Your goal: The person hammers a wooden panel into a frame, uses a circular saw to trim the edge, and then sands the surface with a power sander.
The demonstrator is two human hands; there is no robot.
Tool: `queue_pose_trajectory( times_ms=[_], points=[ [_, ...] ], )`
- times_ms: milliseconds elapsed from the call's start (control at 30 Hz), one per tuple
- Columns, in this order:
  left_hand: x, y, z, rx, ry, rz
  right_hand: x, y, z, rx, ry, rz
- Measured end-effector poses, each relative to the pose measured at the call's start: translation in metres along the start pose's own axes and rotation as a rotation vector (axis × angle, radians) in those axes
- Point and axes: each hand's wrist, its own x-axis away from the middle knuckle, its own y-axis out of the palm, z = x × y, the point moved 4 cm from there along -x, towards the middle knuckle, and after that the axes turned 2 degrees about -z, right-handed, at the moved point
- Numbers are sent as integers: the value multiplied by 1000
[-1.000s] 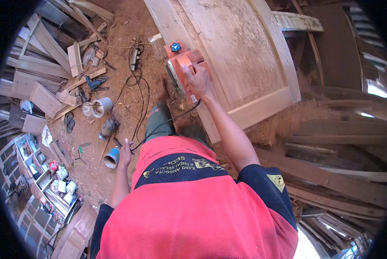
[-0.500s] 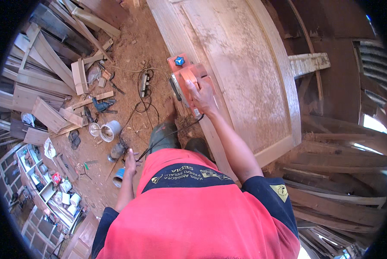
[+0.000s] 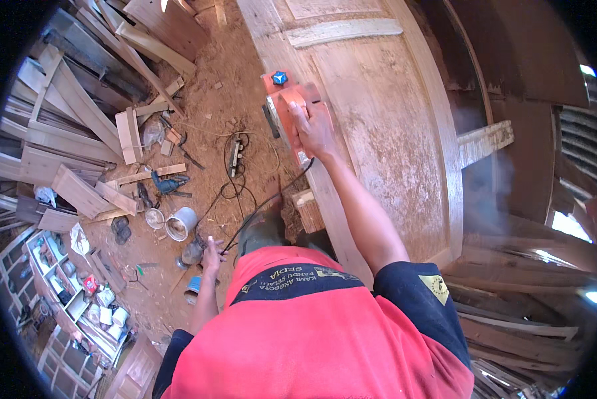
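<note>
My right hand (image 3: pixel 313 130) is wrapped around the handle of an orange electric planer (image 3: pixel 292 126) with a blue knob at its front. The planer rests on the left long edge of a wooden panelled door (image 3: pixel 391 126). From its rear, a black power cord (image 3: pixel 272 197) droops back toward my left hand (image 3: pixel 213 254). That hand is low at my left side, with its fingers curled around the cord. Wood dust covers much of the door's recessed panel.
A block of wood (image 3: pixel 307 209) shows under the door near my legs. On the dusty floor lie a power strip (image 3: pixel 236 156), a blue drill (image 3: pixel 168 183), a white bucket (image 3: pixel 180 224) and offcuts. Boards (image 3: pixel 72 106) lean at the left; planks (image 3: pixel 511 286) are stacked at the right.
The planer and my right hand have moved forward along the door's edge. My view has shifted forward, bringing a crosspiece of the door into sight. My left hand still has the cord.
</note>
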Motion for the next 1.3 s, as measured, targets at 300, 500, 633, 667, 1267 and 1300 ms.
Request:
queue_pose_trajectory(
  times_ms=[300,500,633,667,1267,1300],
  points=[
    [-27,20,61,178,122,-44,-163,27,-45,83,-149,46],
    [-22,37,114,280,235,-87,-264,41,-84,213,-433,305],
    [-24,45,139,331,331,-119,-318,50,-120,37,-361,147],
    [-24,44,137,336,349,-124,-318,50,-117,1,-238,101],
    [14,-9,-85,-7,-158,80,356,-59,102,-109,379,-24],
    [11,-7,-72,-89,-85,38,365,-57,109,-91,481,-52]
  ],
)
